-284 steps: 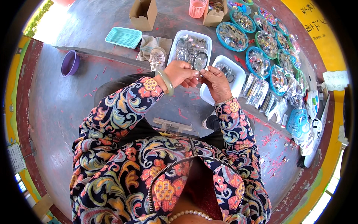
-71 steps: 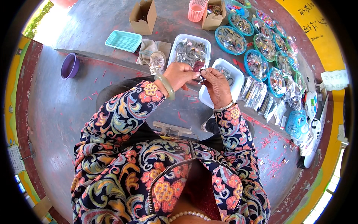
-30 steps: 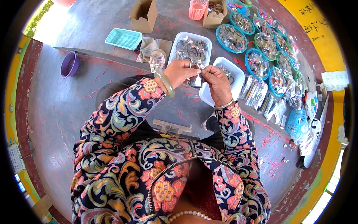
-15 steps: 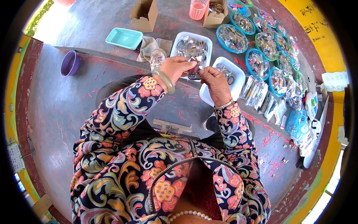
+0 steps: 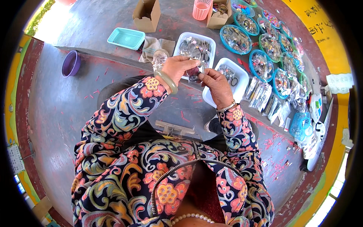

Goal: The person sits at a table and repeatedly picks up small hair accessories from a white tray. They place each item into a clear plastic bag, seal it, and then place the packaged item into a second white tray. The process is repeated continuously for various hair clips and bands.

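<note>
My left hand (image 5: 178, 68) is closed, pinching the top of a small clear plastic bag (image 5: 201, 68) between thumb and fingers. My right hand (image 5: 216, 84) is closed beside it, thumb and forefinger on a small pair of dark-handled scissors (image 5: 194, 78) at the bag. How far the scissors sit inside the bag is hidden by my fingers. Just beyond both hands is a white basin (image 5: 214, 42) heaped with bagged dark-handled items. To the right, a second white basin (image 5: 244, 86) holds loose scissors (image 5: 234, 81). Next to my left hand stands a clear container of plastic bags (image 5: 160, 57).
A folded cloth (image 5: 152, 48), turquoise basket (image 5: 126, 31) and cardboard box (image 5: 148, 23) lie on the ledge to the left. Several round baskets (image 5: 235, 51) of packaged goods fill the right. A purple tub (image 5: 70, 65) and small wooden stool (image 5: 174, 128) are on the floor.
The dark scissors between my hands have turned a little, and my right fingers have shifted slightly left. My left hand keeps its pinch on the bag.
</note>
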Demonstrator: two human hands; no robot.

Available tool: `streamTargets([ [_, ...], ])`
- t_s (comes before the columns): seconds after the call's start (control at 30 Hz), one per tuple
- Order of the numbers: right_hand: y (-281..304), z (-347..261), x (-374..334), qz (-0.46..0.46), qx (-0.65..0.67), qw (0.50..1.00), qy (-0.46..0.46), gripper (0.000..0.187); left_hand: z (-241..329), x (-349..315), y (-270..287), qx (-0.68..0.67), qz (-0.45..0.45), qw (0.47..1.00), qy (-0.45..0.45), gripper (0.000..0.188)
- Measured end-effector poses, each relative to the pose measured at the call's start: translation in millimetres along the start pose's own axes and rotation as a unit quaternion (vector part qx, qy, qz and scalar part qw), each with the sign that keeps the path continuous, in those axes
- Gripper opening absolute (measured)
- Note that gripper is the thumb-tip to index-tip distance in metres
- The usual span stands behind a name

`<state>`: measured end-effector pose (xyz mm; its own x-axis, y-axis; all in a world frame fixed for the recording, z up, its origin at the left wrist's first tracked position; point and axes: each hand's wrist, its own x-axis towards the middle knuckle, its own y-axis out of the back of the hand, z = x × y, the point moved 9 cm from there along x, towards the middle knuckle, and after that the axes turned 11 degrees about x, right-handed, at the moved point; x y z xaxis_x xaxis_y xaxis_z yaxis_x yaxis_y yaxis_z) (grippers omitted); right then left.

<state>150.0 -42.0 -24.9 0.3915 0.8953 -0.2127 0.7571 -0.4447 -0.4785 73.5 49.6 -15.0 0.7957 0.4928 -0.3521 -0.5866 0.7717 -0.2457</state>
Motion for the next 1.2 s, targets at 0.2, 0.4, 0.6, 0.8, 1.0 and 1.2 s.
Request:
streamTargets([
  [0.2, -3.6, 2.2, -0.6, -0.006, 0.003, 1.000, -0.004, 0.011, 7.4, -1.4, -3.0, -0.007, -0.016, 1.000, -0.026, 0.023],
  [0.4, 2.7, 2.3, 0.0, 0.006, 0.023, 1.000, 0.010, 0.008, 7.6, -4.3, -6.3, -0.041, -0.032, 0.998, -0.020, 0.025],
  [0.6, 7.8, 6.7, 0.9, 0.003, 0.028, 1.000, 0.005, 0.008, 8.8, -2.4, -4.7, -0.036, -0.034, 0.999, -0.018, 0.024],
  [0.8, 6.0, 9.1, 1.8, 0.011, 0.033, 0.999, -0.017, 0.008, 7.5, -0.7, 2.5, -0.032, -0.002, 0.999, -0.026, 0.023],
  [1.0, 13.0, 17.4, 4.3, 0.031, 0.056, 0.997, -0.045, 0.009, -7.3, 1.6, 9.1, -0.007, 0.006, 1.000, 0.016, 0.022],
  [1.2, 18.3, 21.1, 5.5, 0.058, 0.069, 0.994, -0.062, 0.009, -7.5, 4.8, 16.5, -0.018, 0.017, 1.000, 0.017, 0.024],
])
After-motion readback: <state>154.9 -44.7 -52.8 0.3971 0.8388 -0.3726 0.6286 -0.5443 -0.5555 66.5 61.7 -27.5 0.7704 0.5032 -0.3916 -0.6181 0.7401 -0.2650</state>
